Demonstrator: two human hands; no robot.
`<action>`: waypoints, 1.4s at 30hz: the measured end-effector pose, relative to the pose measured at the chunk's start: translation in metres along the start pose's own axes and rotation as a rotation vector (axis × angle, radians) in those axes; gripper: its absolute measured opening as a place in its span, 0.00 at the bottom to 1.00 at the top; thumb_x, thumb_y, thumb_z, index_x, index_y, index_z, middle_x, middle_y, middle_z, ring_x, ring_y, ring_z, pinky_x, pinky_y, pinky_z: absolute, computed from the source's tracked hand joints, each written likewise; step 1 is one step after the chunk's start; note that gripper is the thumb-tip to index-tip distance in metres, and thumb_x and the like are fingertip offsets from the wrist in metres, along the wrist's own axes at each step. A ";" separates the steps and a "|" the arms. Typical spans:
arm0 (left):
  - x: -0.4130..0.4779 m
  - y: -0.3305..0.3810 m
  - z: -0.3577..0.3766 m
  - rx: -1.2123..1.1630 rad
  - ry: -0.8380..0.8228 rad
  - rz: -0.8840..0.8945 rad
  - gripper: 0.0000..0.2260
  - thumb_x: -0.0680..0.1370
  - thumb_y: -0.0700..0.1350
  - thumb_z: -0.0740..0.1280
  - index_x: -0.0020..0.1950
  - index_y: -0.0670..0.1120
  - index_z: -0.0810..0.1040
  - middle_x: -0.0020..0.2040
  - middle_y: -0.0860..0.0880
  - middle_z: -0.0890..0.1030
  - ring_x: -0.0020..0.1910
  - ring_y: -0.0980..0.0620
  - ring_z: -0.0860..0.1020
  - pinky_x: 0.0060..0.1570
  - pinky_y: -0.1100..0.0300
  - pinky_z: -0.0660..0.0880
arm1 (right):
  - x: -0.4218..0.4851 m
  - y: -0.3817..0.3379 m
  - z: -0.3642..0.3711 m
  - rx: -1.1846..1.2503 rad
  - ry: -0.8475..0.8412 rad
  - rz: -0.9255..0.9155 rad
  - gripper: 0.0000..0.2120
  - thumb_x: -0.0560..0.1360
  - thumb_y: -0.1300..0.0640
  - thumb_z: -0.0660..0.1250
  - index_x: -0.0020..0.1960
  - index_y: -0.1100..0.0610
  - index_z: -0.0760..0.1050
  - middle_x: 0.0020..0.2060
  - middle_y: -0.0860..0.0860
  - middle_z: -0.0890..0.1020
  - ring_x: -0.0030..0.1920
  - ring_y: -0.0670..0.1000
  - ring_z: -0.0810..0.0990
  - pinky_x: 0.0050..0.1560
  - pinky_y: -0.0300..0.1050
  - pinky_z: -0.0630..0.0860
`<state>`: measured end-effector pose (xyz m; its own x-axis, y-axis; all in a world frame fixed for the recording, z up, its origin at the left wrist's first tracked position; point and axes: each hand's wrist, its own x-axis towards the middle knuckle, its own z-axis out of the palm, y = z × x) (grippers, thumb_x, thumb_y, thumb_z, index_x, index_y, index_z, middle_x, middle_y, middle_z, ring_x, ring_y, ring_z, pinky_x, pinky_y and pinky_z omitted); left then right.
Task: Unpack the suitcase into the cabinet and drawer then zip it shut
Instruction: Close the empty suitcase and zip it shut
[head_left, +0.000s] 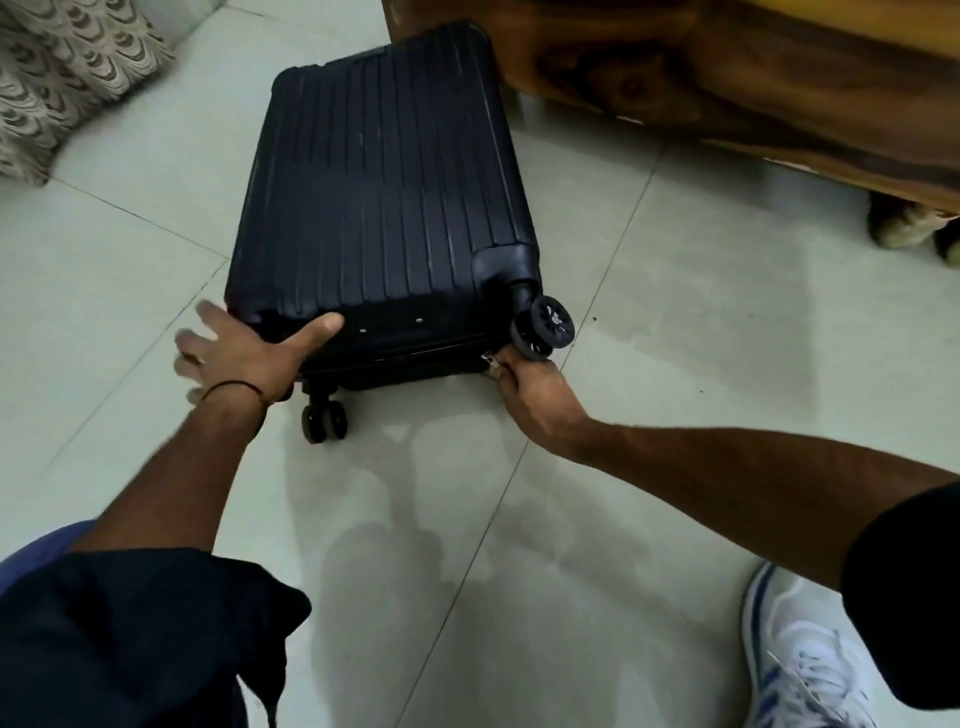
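A black ribbed hard-shell suitcase (384, 197) lies flat and closed on the tiled floor, its wheels (543, 327) toward me. My left hand (249, 353) presses on its near left corner, thumb on the shell and fingers spread over the edge. At the near right corner, just below the wheel, my right hand (524, 387) pinches the small metal zipper pull (488, 359) on the seam. The suitcase's contents are hidden.
Wooden furniture (727, 78) stands at the top right, touching the suitcase's far right corner. A patterned curtain or cloth (57, 78) hangs at the top left. My white shoe (800, 660) is at the bottom right. Pale floor tiles (467, 519) surround the case.
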<state>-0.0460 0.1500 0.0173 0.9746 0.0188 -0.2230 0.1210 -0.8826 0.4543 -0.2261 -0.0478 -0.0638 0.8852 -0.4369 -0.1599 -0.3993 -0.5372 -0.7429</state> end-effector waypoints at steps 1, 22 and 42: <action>0.002 -0.005 0.001 -0.122 -0.100 -0.084 0.62 0.52 0.75 0.73 0.75 0.45 0.55 0.73 0.40 0.63 0.70 0.37 0.66 0.65 0.38 0.69 | 0.000 -0.001 0.000 -0.007 0.005 0.000 0.10 0.84 0.58 0.56 0.53 0.62 0.73 0.45 0.60 0.79 0.43 0.58 0.77 0.41 0.45 0.70; -0.083 0.044 0.019 -0.455 -0.455 0.112 0.17 0.70 0.50 0.77 0.43 0.36 0.82 0.35 0.40 0.83 0.28 0.47 0.82 0.32 0.58 0.81 | -0.041 -0.033 0.035 -0.044 -0.090 -0.080 0.08 0.82 0.60 0.60 0.58 0.60 0.74 0.45 0.52 0.77 0.39 0.51 0.74 0.39 0.40 0.68; -0.068 0.096 0.050 -0.229 -1.088 0.064 0.21 0.73 0.54 0.73 0.57 0.40 0.79 0.52 0.42 0.85 0.51 0.48 0.83 0.44 0.58 0.79 | -0.108 0.043 0.007 -0.031 0.407 0.227 0.06 0.82 0.62 0.57 0.53 0.60 0.73 0.44 0.51 0.76 0.40 0.50 0.71 0.36 0.35 0.61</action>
<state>-0.1097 0.0402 0.0327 0.3088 -0.5446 -0.7798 0.2177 -0.7576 0.6154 -0.3370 -0.0189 -0.0833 0.6112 -0.7903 -0.0440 -0.5847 -0.4134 -0.6980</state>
